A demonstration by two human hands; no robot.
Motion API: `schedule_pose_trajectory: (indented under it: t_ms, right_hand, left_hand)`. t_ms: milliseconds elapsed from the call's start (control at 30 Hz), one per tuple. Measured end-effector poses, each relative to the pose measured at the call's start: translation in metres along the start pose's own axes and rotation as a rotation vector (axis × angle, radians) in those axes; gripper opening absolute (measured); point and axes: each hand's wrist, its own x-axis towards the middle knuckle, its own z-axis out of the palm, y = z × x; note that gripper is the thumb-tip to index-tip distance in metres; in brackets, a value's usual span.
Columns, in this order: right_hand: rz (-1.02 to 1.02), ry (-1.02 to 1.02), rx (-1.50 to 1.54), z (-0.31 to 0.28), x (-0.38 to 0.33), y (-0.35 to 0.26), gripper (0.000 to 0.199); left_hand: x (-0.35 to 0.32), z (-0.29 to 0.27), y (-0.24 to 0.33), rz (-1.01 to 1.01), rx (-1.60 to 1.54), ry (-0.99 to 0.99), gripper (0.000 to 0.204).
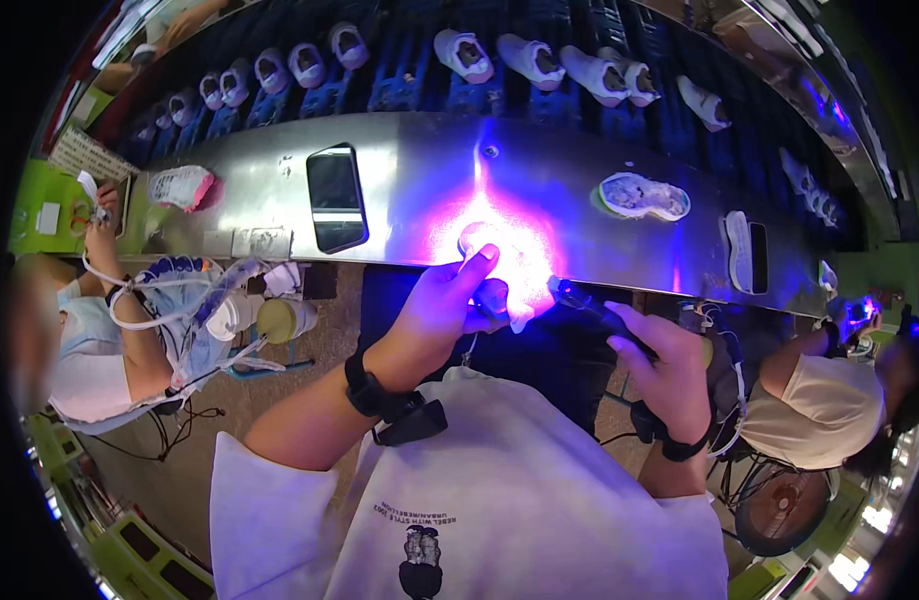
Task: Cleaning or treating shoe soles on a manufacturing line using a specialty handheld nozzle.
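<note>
My left hand [430, 315] is closed around a pale shoe [521, 312] at the table's near edge, its thumb on top. Violet glare washes out most of the shoe; a dark opening shows beside my fingers. In my right hand [670, 365] is a slim dark hand torch [592, 305], its lit tip pointing left at the shoe from a short distance. The bright violet patch spreads onto the metal table [410, 150] behind the shoe.
A phone [337, 198] lies left of the glare, and a white shoe [183, 187] beyond it. Rightward lie a shoe sole [645, 197] and another sole [740, 250]. White shoes [531, 62] line a dark conveyor behind the table. Co-workers sit on both sides.
</note>
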Motion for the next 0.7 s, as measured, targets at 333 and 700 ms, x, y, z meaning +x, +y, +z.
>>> schedule_pose_trajectory:
  t_ms: [333,700]
  right_hand:
    - [-0.136,-0.004,-0.292,-0.004,0.028,-0.039,0.04]
    - [-0.098,0.03,-0.229,0.0,0.03,-0.032,0.038]
  left_hand:
    - [-0.009,-0.024,-0.004,-0.182,-0.302,-0.027,0.05]
    - [-0.007,-0.025,-0.004,-0.382,-0.541,-0.103,0.05]
